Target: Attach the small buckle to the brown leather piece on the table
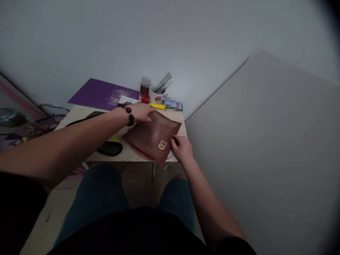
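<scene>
While both hands work: 
Left hand (142, 112): flat on pouch (154, 135), far edge.
Right hand (182, 148): pinching near corner; best kept flat on bench (79, 113).

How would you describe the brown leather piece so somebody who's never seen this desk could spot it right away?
Find the small pale table against the wall. On its right front corner lies the brown leather piece, flat, with the left hand on its far edge and the right hand at its near corner. It is the only large reddish-brown sheet there, and it carries a small cream tag.
</scene>
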Available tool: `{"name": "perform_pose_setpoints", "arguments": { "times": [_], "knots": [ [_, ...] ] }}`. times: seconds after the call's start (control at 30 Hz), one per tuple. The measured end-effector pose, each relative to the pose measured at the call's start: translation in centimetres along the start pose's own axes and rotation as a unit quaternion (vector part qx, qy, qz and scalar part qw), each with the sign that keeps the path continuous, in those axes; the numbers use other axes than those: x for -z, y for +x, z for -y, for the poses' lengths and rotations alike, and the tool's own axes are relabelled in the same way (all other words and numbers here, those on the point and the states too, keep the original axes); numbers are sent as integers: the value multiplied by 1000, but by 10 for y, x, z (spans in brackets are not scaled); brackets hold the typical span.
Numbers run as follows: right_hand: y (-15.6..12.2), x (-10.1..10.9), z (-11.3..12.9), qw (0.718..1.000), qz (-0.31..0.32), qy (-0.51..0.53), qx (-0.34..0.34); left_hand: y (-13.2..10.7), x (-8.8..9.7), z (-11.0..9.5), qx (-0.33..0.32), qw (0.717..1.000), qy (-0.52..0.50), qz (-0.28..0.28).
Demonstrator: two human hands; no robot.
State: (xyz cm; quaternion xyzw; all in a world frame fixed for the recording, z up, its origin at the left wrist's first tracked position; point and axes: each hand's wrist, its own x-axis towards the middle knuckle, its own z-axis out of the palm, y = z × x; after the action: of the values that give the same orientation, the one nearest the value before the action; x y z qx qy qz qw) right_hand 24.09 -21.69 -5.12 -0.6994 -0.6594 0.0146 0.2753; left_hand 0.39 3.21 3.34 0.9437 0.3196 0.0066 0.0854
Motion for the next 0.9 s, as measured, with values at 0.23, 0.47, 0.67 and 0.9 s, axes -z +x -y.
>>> {"name": "perform_pose_setpoints", "arguments": {
  "times": [0.23, 0.47, 0.67, 0.9],
  "knots": [
    [-1, -3, 1, 997, 6, -77, 10, -34, -14, -73, 14, 1000, 18, -9],
    [2, -4, -2, 998, -2, -61, 16, -33, -54, -64, 6, 1000, 13, -24],
    [0, -3, 1, 997, 0, -71, 27, -5, -53, -44, -30, 999, -14, -23],
    [-7, 10, 11, 993, 39, -70, 83, -8, -70, -54, -30, 997, -6, -76]
  ]
}}
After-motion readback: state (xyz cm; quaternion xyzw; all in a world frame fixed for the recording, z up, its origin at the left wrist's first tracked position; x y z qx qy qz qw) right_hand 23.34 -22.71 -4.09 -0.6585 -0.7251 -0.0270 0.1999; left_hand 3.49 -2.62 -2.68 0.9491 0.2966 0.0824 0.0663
